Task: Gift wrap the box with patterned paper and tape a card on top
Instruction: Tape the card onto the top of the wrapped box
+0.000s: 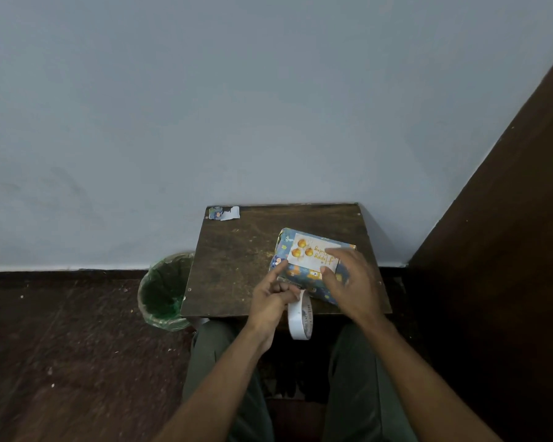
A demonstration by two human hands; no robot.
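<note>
Head view looks down at a small dark wooden counter (237, 250) pushed against a pale blue wall (205, 106); the box (304, 275) sits on the right half of the counter, near the front edge, turned a little sideways; it is covered in blue patterned paper with small yellow and orange shapes on it; a white card (310, 252) lies flat on top of the box; the card shows three round orange balls and gold curly writing that is upside down from here; it seems to say "Happy Birthday", but the letters are small and hard to read.

The left hand (273, 301) is at the front left corner of the box; its pointing finger is stretched out and touches the near left corner of the card, while the other fingers are curled around a roll of white tape (300, 317); the roll hangs down past the counter edge; there is tiny grey print inside the roll, too small to read.

The right hand (348, 282) is spread out with loose fingers over the right side of the box; it holds nothing; one fingertip presses on the near edge of the card.

A torn scrap of the same paper (224, 213) lies at the far left corner of the counter; a bin with a green bag (163, 295) stands on the floor just left of the counter; the person's grey-green trousers (217, 362) show below.
</note>
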